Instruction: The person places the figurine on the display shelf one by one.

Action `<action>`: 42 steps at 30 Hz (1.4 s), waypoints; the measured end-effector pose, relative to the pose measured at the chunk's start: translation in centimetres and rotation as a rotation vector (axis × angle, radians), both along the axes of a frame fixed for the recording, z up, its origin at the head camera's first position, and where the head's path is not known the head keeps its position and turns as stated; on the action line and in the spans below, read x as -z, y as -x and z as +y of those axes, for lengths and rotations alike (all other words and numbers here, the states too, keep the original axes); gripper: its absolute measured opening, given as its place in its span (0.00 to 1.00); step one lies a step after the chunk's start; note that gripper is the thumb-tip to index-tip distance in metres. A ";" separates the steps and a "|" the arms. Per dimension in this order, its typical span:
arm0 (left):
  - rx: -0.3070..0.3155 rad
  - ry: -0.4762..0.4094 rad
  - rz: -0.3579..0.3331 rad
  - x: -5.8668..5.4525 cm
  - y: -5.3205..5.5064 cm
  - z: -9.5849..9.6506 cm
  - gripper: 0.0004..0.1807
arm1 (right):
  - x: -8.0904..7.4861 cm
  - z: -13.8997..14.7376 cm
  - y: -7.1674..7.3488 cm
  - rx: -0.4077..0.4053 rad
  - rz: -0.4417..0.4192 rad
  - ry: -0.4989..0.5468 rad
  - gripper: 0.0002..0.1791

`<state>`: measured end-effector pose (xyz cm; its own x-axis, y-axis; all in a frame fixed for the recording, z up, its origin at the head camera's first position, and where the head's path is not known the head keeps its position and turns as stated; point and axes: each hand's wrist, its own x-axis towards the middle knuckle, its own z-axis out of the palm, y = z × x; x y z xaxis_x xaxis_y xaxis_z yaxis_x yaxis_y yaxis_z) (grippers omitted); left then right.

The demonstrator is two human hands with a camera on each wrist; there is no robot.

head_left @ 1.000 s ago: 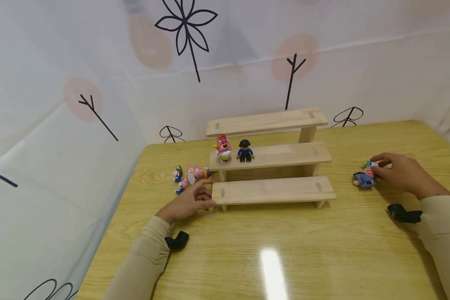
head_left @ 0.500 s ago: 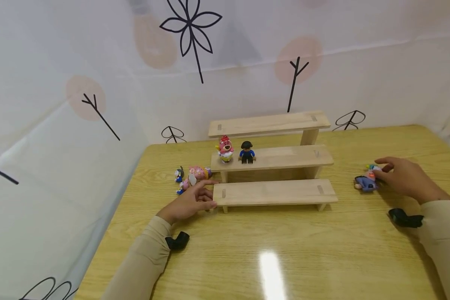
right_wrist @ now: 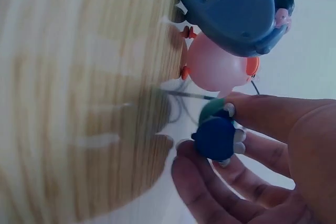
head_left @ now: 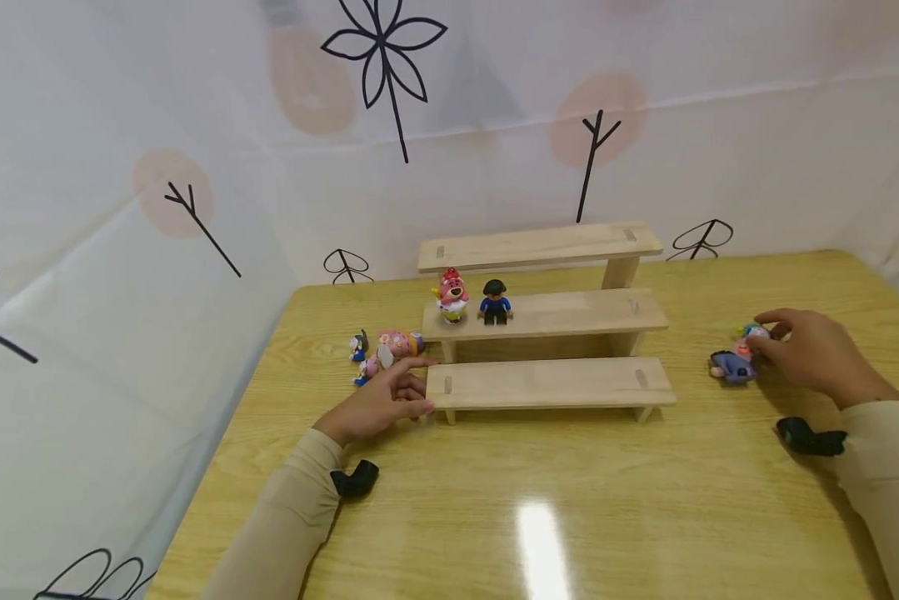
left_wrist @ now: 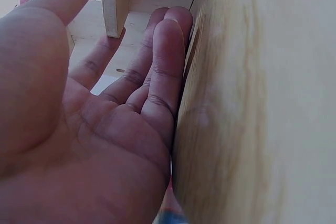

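figurine (right_wrist: 214, 140) in blue, green and white

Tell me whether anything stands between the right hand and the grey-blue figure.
Yes: in the right wrist view, the pink figure is between the right hand, which pinches the small blue figure, and the grey-blue figure.

The cloth (head_left: 494, 158) is white, with black line-drawn flowers and twigs and peach circles. The desk (head_left: 434, 500) is yellowish with streaky grain, the shelf (head_left: 550, 383) pale wood. The sleeves (head_left: 284, 508) are beige. The bear (head_left: 452, 298) is mainly pink, the doll (head_left: 496, 304) blue and black, the small toy (right_wrist: 214, 139) dark blue, white and green.
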<state>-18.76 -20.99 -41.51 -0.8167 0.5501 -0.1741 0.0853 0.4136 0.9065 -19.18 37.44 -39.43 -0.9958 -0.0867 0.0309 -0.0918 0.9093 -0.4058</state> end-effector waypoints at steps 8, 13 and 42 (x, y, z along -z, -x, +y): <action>0.005 -0.002 -0.012 -0.1 0.0 0.0 0.37 | -0.1 -1.2 -0.4 0.102 0.147 0.075 0.28; -0.003 0.005 0.003 0.0 0.1 -0.1 0.37 | -1.0 -2.4 -0.5 0.183 0.182 0.141 0.32; 0.008 -0.029 -0.018 -0.1 0.2 -0.1 0.37 | -3.6 -10.0 -1.8 0.015 0.516 0.323 0.26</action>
